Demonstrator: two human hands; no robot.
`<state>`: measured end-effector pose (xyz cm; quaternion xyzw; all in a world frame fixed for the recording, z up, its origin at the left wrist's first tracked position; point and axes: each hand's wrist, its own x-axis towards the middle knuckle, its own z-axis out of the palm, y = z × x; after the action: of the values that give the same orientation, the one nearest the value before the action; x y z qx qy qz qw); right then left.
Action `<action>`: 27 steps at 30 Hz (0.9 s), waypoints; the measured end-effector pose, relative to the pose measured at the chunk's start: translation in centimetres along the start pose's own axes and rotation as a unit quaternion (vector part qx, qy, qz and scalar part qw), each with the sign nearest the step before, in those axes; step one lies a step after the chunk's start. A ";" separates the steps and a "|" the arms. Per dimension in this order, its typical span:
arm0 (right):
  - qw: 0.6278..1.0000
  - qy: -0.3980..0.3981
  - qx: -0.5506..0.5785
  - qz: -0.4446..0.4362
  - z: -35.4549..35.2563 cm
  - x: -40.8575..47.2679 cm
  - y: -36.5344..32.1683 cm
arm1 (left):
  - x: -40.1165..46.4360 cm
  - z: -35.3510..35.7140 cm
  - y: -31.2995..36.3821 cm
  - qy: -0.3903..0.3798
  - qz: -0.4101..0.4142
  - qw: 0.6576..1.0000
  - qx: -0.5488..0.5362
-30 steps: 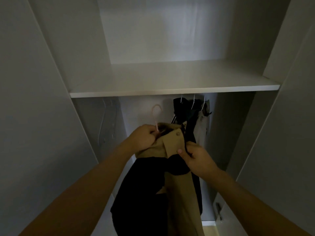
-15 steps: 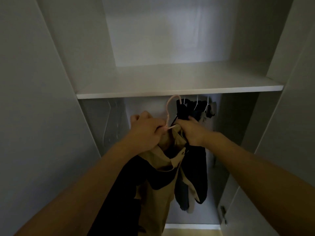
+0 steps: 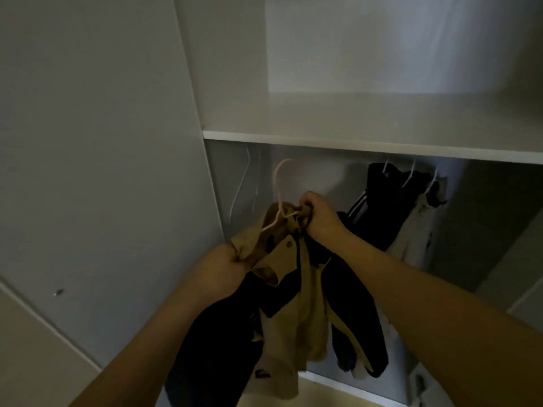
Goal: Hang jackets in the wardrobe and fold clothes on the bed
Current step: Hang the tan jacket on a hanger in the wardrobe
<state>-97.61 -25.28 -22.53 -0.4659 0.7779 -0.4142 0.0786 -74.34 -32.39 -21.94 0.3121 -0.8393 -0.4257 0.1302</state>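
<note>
Inside the open wardrobe [image 3: 117, 142], just under its shelf [image 3: 367, 146], the fingers of the right hand [image 3: 318, 217] are curled tight round the bunched collar of the tan and black jacket [image 3: 296, 292] at the neck of the pale hanger [image 3: 280, 195], while the left hand [image 3: 219, 270] pinches a fold of the tan shoulder cloth lower down and to the left. The jacket hangs between the two forearms in front of the hanging space, its hook raised toward the underside of the shelf but apparently not yet caught on anything; the rail itself is hidden. The cloth looks soft and limp, with some weight in its long body, so it would likely sag and slide off the hanger if held by the fabric alone; the surer hold is probably the hanger's neck, with a second hand steadying the shoulder. To the right, dark hung garments [image 3: 382, 207] and a pale one [image 3: 417, 230] sit on white hangers, near but apart from the jacket. A bare wire hanger [image 3: 241, 183] hangs at the left wall. The shelf is white, the light dim, and a strip of floor [image 3: 323, 398] shows below.
</note>
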 end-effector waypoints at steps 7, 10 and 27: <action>0.975 -0.186 -0.120 -0.006 -0.2 4.3 3.8 | 4.2 3.1 1.6 0.134 -0.086 0.980 0.123; 0.961 -0.252 -0.111 0.026 -1.1 5.9 5.8 | 7.4 5.4 2.3 0.121 -0.098 0.980 0.120; 0.993 -0.044 -0.037 0.106 -3.3 18.9 15.9 | 26.2 13.2 3.9 0.152 0.007 0.988 0.023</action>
<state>-120.18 -34.80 -26.84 -0.4013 0.8334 -0.3538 0.1386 -102.58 -38.95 -28.00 0.3702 -0.8217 -0.3525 0.2519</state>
